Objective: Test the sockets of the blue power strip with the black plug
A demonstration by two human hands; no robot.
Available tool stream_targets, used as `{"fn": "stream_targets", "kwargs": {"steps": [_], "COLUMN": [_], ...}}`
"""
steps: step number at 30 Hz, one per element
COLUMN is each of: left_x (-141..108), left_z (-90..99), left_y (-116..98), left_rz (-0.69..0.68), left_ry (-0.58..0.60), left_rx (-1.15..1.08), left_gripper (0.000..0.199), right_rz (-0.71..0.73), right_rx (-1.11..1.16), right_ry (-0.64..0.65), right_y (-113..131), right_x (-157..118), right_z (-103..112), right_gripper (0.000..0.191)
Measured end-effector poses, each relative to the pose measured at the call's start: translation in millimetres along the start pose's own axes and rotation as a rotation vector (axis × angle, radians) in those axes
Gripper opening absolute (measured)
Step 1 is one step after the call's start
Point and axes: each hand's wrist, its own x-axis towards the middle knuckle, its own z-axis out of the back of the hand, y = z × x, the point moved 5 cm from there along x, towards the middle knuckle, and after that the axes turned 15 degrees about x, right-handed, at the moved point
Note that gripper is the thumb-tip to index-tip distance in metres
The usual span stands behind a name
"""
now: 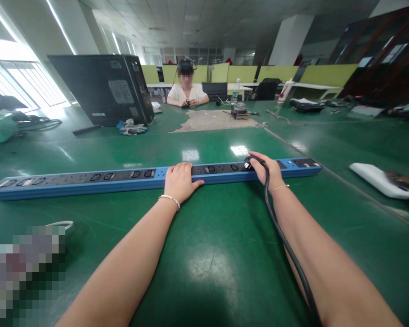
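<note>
A long blue power strip [139,182] with black sockets lies across the green table. My left hand [181,182] rests over its middle, fingers across the top and thumb along the front side, gripping it. My right hand [266,170] is closed on a black plug [248,163], just over the sockets right of the middle. Metal prongs show at the plug's left side; whether it touches the strip I cannot tell. From the plug a black cable [278,222] runs down past my right wrist and along the forearm.
A black computer case [102,88] stands at the back left, with gloves [132,127] beside it. Across the green table [207,254] sits a person. A white object [381,180] lies at the right, a blurred-out item at the lower left. A bottle [236,91] stands farther back.
</note>
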Motion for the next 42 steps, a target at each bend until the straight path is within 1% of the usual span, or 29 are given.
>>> {"fn": "stream_targets", "kwargs": {"steps": [3,10,15,24,27,31,32,34,36,37,39,42], "left_x": [-0.2,-0.1,0.3,-0.6,-0.5,0.2,0.5,0.9,1.1,1.1,1.0,1.0], "left_z": [0.4,0.3,1.0,1.6,1.4,0.4,0.1,-0.3,-0.5,-0.5,-0.4,-0.2], "left_y": [0.1,-0.2,-1.1,-1.2,-1.3,-0.7,-0.5,-0.2,0.0,0.0,0.0,-0.2], "left_rz": [0.003,0.003,-0.005,0.009,0.01,0.011,0.012,0.013,0.014,0.014,0.015,0.012], "left_ry": [-0.004,-0.002,-0.015,-0.014,-0.015,-0.009,-0.005,0.003,0.011,0.016,0.02,0.016], "left_rx": [0.002,-0.012,0.006,0.002,0.006,-0.004,-0.008,-0.011,-0.008,-0.005,-0.001,0.004], "left_gripper": [0.063,0.064,0.062,0.061,0.061,0.061,0.06,0.061,0.061,0.061,0.061,0.061], "right_rz": [0.044,0.08,0.118,0.202,0.21,0.198,0.185,0.154,0.119,0.103,0.066,0.018], "right_rx": [-0.046,-0.15,-0.247,-0.411,-0.39,-0.28,-0.243,-0.172,-0.126,-0.111,-0.089,-0.053], "right_ry": [0.038,0.056,0.12,0.137,0.133,0.09,0.046,-0.099,-0.254,-0.303,-0.335,-0.325], "right_y": [4.4,8.8,16.1,22.6,20.4,18.9,18.7,16.9,10.4,4.9,-10.9,-38.6], "right_x": [-2.5,-7.3,-13.5,-28.2,-29.5,-27.9,-26.2,-21.6,-16.5,-13.9,-8.8,-3.6], "right_z": [-3.1,-5.5,-12.2,-18.6,-19.9,-20.3,-17.9,-6.8,11.4,21.7,43.4,73.5], "right_gripper": [0.036,0.036,0.035,0.036,0.035,0.034,0.034,0.036,0.037,0.038,0.038,0.036]}}
